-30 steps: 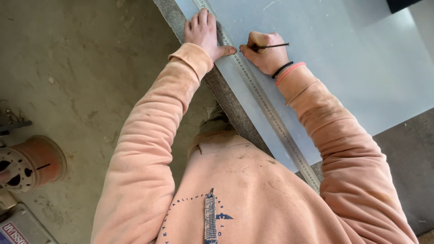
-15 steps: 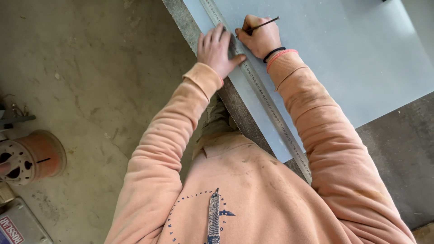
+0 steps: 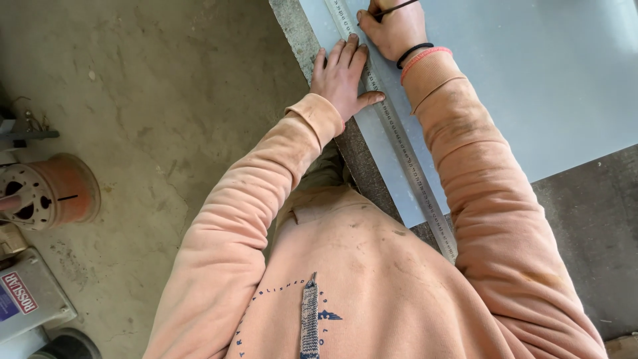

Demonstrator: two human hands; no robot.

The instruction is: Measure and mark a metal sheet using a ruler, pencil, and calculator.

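Left hand (image 3: 342, 76) lies flat, fingers spread, pressing the long metal ruler (image 3: 399, 136) onto the pale grey sheet (image 3: 531, 80). Right hand (image 3: 395, 26) is clamped on a thin dark pencil (image 3: 389, 9) at the ruler's edge. On the concrete floor (image 3: 166, 100), far left: a rust-orange perforated spool (image 3: 46, 193); below it, a grey box (image 3: 30, 296) bearing a red-and-white label.

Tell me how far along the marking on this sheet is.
Done: the metal ruler lies on the grey sheet near its edge. In hand: the left hand presses the ruler flat, while the right hand holds a pencil against it. Left: no drawn line is discernible on the sheet.
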